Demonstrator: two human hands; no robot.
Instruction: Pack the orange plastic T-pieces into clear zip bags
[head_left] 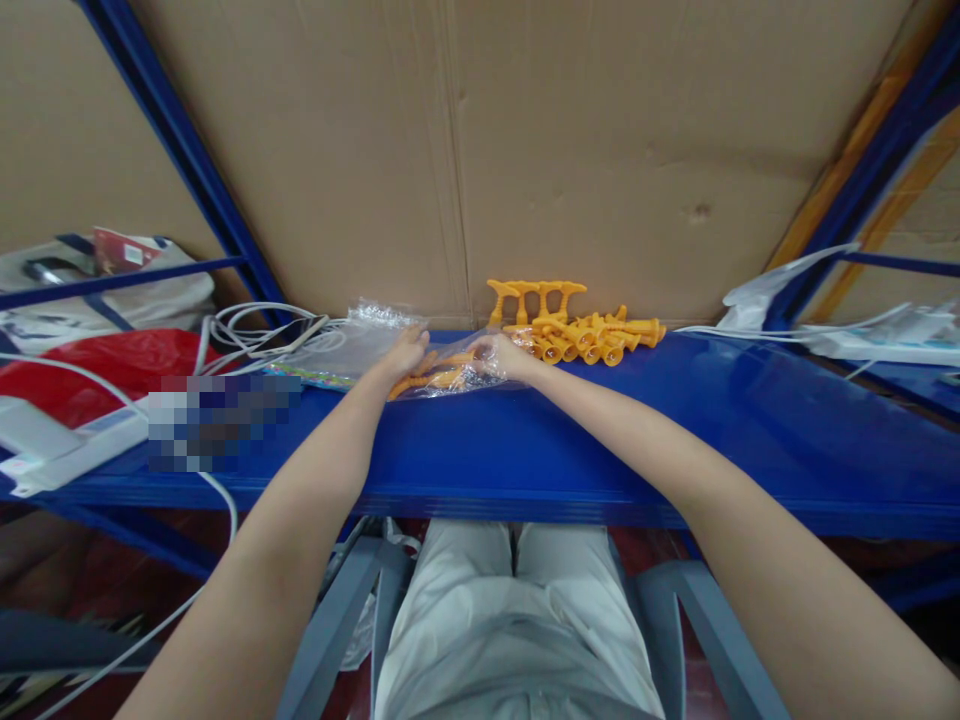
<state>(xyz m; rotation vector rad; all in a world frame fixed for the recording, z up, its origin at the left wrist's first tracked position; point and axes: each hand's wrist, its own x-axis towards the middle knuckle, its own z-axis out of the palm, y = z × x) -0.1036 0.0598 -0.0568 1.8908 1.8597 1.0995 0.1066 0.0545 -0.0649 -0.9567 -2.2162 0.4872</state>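
Note:
A clear plastic bag [450, 385] with orange plastic pieces inside lies on the blue shelf between my hands. My left hand [407, 352] grips the bag's left side, its fingers close together. On the other side, my right hand [499, 355] is closed on the bag's right part, fingers curled in. Just right of it is a pile of orange trumpet-shaped plastic pieces [589, 345], their flared ends facing me. Several similar pieces [536, 298] stand in a row behind, against the cardboard. Left of my left hand lies another clear plastic bag [326, 348].
White cables [259, 325], a red bag [90, 370] and a white power strip [75, 445] crowd the left. Another power strip [862, 340] lies at the right. Blue shelf posts [180, 130] frame the cardboard backing [465, 150]. The shelf's front edge [510, 505] runs above my lap.

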